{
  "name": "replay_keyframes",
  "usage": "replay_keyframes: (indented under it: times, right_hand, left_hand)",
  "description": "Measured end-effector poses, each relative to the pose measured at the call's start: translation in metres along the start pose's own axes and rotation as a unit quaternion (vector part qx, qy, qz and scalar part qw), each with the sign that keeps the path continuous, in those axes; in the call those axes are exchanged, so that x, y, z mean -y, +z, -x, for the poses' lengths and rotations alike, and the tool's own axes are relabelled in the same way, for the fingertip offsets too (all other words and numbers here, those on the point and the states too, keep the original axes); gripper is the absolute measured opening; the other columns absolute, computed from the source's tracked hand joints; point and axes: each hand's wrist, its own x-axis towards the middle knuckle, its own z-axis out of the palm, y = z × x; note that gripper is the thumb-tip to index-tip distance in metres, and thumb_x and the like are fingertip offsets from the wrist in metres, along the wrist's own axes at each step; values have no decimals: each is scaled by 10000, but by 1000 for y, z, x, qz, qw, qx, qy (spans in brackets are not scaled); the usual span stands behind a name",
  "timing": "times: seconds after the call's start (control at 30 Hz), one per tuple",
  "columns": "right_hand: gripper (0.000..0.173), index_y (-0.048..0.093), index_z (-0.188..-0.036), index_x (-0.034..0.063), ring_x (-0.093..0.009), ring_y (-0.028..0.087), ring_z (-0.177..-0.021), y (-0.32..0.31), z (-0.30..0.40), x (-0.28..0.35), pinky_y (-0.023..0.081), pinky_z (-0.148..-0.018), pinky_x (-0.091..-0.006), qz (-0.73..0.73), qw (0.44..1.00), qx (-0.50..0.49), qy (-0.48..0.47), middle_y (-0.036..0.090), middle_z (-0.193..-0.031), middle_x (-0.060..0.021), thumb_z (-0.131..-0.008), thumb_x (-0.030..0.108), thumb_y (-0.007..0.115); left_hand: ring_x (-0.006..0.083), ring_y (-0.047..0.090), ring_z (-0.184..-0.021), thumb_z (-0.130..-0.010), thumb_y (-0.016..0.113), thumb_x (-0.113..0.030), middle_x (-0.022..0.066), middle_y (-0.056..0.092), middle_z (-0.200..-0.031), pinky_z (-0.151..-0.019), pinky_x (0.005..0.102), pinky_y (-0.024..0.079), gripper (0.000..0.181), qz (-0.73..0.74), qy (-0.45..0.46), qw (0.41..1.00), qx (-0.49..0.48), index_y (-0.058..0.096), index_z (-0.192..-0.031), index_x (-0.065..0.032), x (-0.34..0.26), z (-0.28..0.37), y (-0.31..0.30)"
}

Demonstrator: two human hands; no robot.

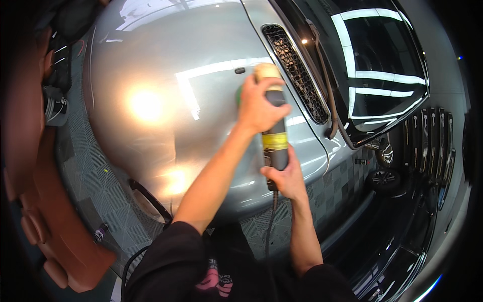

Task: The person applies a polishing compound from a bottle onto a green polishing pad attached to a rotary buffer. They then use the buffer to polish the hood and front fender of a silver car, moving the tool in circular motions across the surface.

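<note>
My left hand [259,110] grips the head end of a corded car polisher [276,155], its fingers wrapped over the pale yellow head cover. Lower down, my right hand [289,180] holds the dark rear handle, below a band of yellow tape. A sliver of green, probably the pad's edge [239,95], shows left of my left hand; the rest of the pad is hidden. The polisher is over the glossy silver-grey car bonnet [211,120], near its seam beside the windscreen. Motion blurs the polisher's head and my left hand.
A black mesh vent [296,71], a wiper arm [327,71] and the windscreen lie right of the polisher. Its cord [270,230] hangs towards my body. A small washer nozzle [240,70] protrudes from the bonnet. A brown sofa [60,204] stands left, a black car [377,234] right.
</note>
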Motion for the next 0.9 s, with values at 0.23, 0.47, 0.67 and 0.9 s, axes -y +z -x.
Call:
replay_keyframes:
  times: [0.23, 0.47, 0.67, 0.9]
  right_hand:
    - [743, 433, -1403, -14, -155, 623, -892, 5, -1, -1, 544, -780, -322, -40, 999, 3, 37, 640, -1026, -73, -746, 66, 770]
    - [939, 329, -1522, -5, -273, 680, -1017, 84, -29, 55, 545, -877, -365, 17, 994, 100, -30, 670, -1177, -206, -736, 201, 799]
    - [976, 306, -1547, 28, -372, 678, -1073, 98, -37, 73, 535, -926, -414, 37, 993, 116, 0, 660, -1198, -266, -732, 254, 794]
    - [925, 358, -1533, 74, -252, 704, -857, 59, -15, 44, 576, -751, -380, 13, 998, 60, 13, 697, -1070, -178, -738, 207, 811]
  left_hand:
    - [384, 571, -1147, -607, 845, -277, 185, 508, -1276, -1006, 447, 502, 524, 11, -37, 998, 43, 726, -1110, -193, -4, -9, 0]
    - [256, 641, -980, -684, 845, -173, 151, 604, -1127, -843, 385, 572, 531, -18, -50, 998, -34, 677, -1180, -89, 28, -36, -121]
    - [198, 669, -802, -737, 812, -92, 118, 665, -963, -738, 344, 583, 504, 14, -58, 998, -28, 638, -1207, -32, 37, -48, -147]
    - [295, 585, -1121, -681, 861, -239, 152, 493, -1232, -957, 401, 525, 560, -14, -45, 999, -7, 674, -1196, -124, 16, -22, -87]
